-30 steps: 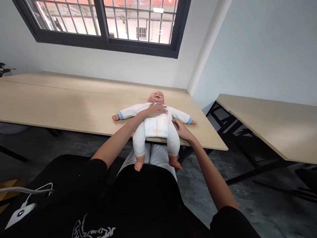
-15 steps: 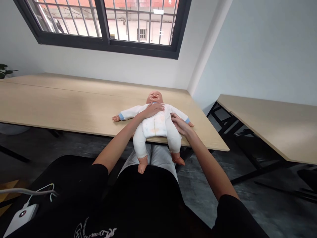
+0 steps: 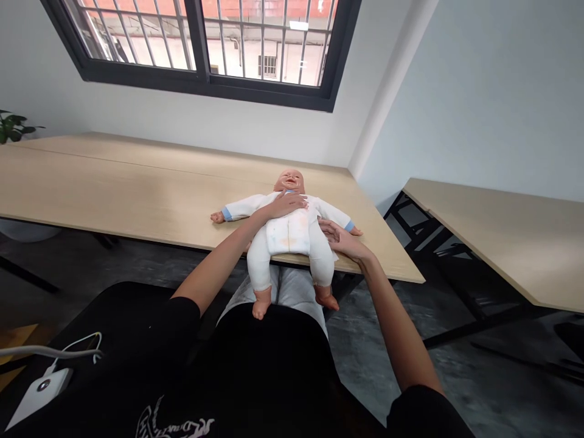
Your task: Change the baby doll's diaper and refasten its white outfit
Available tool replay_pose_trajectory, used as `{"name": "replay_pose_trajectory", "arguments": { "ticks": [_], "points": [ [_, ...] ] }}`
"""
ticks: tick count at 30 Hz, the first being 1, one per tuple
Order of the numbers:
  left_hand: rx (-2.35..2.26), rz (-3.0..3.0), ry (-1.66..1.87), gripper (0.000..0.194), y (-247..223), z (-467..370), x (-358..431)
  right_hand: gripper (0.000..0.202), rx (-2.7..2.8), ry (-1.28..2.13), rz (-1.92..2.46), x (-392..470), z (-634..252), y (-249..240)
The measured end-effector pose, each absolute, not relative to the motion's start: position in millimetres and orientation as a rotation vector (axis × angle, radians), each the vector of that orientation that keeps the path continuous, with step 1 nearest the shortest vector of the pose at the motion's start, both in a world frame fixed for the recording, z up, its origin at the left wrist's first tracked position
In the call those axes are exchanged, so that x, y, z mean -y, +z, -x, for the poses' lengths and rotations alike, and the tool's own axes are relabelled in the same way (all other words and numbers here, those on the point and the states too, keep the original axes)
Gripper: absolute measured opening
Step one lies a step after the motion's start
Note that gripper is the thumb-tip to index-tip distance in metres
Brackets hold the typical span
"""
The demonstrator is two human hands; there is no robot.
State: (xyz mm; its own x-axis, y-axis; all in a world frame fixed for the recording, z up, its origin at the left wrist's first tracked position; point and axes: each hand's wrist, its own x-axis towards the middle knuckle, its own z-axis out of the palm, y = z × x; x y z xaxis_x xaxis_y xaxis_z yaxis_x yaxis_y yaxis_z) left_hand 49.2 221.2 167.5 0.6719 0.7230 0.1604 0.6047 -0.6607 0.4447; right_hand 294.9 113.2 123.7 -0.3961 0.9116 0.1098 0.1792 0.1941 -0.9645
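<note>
A baby doll (image 3: 322, 258) in a white suit with blue cuffs lies on its back at the table's front edge, legs hanging over. Its arms are spread to both sides. Across its belly and between its legs is a white diaper (image 3: 289, 234) with faint coloured marks. My left hand (image 3: 288, 204) rests flat over the doll's chest, at the diaper's upper edge, fingers stretched out. Beside the doll's hip, my right hand (image 3: 343, 239) is open with its fingers apart and slightly bent. Part of its fingertips is hard to make out against the doll's side.
The light wood table (image 3: 137, 188) runs far to the left beneath a barred window (image 3: 269, 45). A second table (image 3: 497, 237) stands to the right across a gap. At lower left, a white device (image 3: 39, 395) with a cable lies on a dark surface.
My right hand has drawn slightly outward from the doll's hip, and its fingers have spread. My left hand stays on the doll's chest. The camera view has shifted slightly.
</note>
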Motion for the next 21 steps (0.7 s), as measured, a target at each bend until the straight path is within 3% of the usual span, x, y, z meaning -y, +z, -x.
{"name": "replay_pose_trajectory", "arguments": {
  "ticks": [4, 8, 14, 21],
  "points": [
    [-1.048, -2.543, 0.425, 0.052, 168.0, -49.4, -220.2, 0.071, 1.919, 1.029, 1.129, -104.3, -298.3, 116.3],
    [-1.061, -2.584, 0.374, 0.052, 165.4, -51.2, -228.2, 0.049, 1.874, 0.952, 1.131, -110.3, -302.5, 111.0],
    [-1.071, -2.581, 0.365, 0.051, 164.0, -53.1, -232.3, 0.031, 1.574, 0.714, 1.263, -118.9, -322.1, 115.4],
    [-1.060, -2.581, 0.386, 0.050, 167.3, -52.0, -225.0, 0.053, 1.581, 1.044, 1.149, -99.6, -327.4, 121.6]
  ]
}}
